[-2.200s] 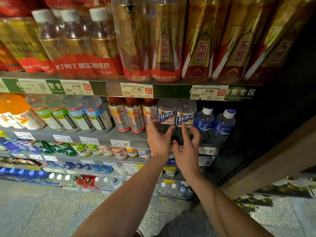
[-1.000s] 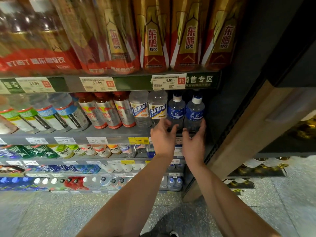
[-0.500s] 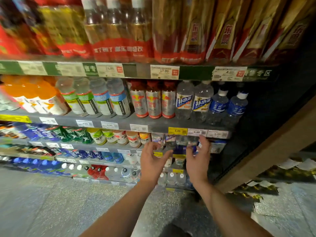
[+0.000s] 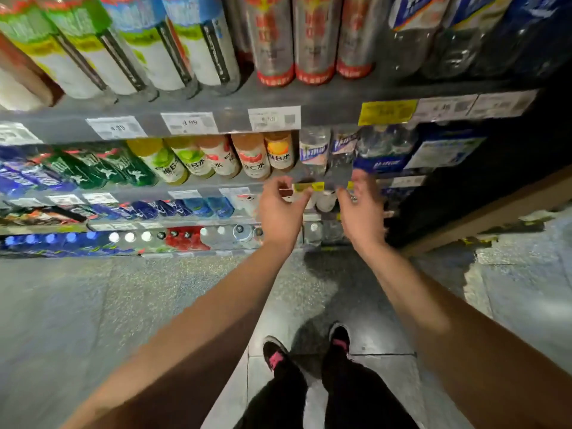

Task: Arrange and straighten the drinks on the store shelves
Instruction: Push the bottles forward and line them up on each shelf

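Nearest me, my left hand [image 4: 280, 212] and right hand [image 4: 360, 209] hover with fingers loosely curled, holding nothing, just before the shelf edge [image 4: 216, 181], behind which clear bottles [image 4: 314, 150] stand beside orange-capped drinks [image 4: 278, 150].

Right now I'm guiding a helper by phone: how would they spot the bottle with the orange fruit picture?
Find the shelf just above both hands. A row of pale fruit-label bottles stands there. The orange-fruit bottle is the rightmost of them, beside the clear blue-label bottles; its neighbours show green or red fruit.
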`<state>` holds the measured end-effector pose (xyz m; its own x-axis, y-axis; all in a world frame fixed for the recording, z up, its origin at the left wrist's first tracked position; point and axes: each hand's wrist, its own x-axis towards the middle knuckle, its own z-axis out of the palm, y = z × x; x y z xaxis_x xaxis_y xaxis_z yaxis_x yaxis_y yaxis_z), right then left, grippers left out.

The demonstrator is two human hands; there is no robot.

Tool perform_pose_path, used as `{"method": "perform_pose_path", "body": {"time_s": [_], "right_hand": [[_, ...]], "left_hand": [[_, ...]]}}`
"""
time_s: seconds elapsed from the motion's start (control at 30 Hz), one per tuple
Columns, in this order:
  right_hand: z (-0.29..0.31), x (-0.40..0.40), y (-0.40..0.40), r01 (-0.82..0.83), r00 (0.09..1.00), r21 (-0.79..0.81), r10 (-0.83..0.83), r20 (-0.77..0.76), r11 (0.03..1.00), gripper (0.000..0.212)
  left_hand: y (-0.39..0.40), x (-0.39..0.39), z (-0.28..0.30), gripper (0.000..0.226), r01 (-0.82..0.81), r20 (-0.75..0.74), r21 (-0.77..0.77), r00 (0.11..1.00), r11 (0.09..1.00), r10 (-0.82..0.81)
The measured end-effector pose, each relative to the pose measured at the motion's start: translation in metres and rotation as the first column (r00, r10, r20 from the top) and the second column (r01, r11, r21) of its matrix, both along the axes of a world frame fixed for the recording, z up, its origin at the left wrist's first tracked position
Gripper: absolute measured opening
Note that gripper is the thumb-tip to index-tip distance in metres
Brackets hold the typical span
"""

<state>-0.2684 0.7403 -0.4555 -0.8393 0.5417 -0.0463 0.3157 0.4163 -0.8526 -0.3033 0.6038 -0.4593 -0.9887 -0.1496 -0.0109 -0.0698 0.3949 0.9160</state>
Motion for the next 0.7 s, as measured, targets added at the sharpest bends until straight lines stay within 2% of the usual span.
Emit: {"method": "perform_pose_path", "body": {"time_s": [0.17,0.27,0.33,0.47,0.57,0.7], "right_hand": [[-0.044,-0.042,0.020,-0.090,0.995,0.045,0.091,-0.026,0.995,0.045],[-0.065,-0.055,0.025,-0.157,0.986,0.076,0.160,-0.042,0.985,0.056],[-0.076,-0.059,0.025,-0.181,0.983,0.008,0.181,-0.035,0.984,0.064],[-0.090,-0.070,0.025,-0.189,0.980,0.016,0.190,-0.054,0.982,0.068],[-0.091,-0.077,0.021,-0.175,0.981,0.004,0.175,-0.080,0.985,0.070],[-0.090,-0.080,0.016,-0.141,0.987,-0.055,0.135,-0.092,0.989,0.072]], "left_hand": [[0.027,-0.031,-0.047,0.033,-0.008,0.038,0.022,0.999,1.000,0.007],[0.040,-0.053,-0.060,0.049,-0.094,-0.004,0.001,0.996,0.996,0.094],[0.049,-0.066,-0.065,0.053,-0.142,-0.042,-0.021,0.989,0.990,0.141],[0.070,-0.077,-0.075,0.041,-0.193,-0.029,0.052,0.980,0.980,0.195],[0.079,-0.078,-0.080,0.041,-0.261,-0.040,0.109,0.963,0.959,0.266],[0.086,-0.083,-0.078,0.040,-0.302,-0.038,0.094,0.951,0.949,0.306]]}}
